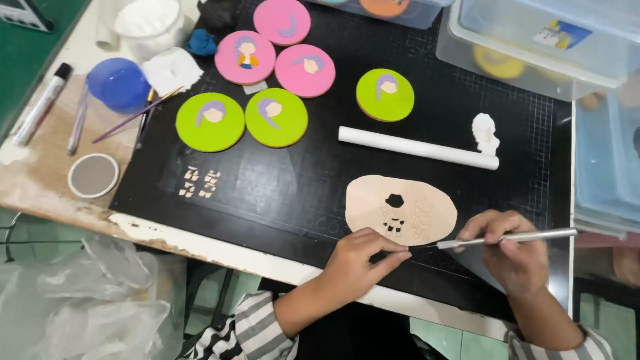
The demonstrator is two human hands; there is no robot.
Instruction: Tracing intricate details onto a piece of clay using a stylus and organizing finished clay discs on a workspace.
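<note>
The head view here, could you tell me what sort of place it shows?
Most likely a clay craft workbench: a black cutting mat carries round discs with small modelled figures, a rolled-out clay sheet and a white roller, with paintbrushes at the side.

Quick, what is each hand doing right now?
Left hand: fingers pinched together at the edge of the flat beige clay sheet.
Right hand: closed on a thin silver craft knife.

Clay sheet (401,210) on cutting mat (280,193), left hand (357,263) at its near edge, right hand (510,250) to its right holding craft knife (507,238), roller (417,147) behind sheet, round discs (277,117) farther back left.
</note>
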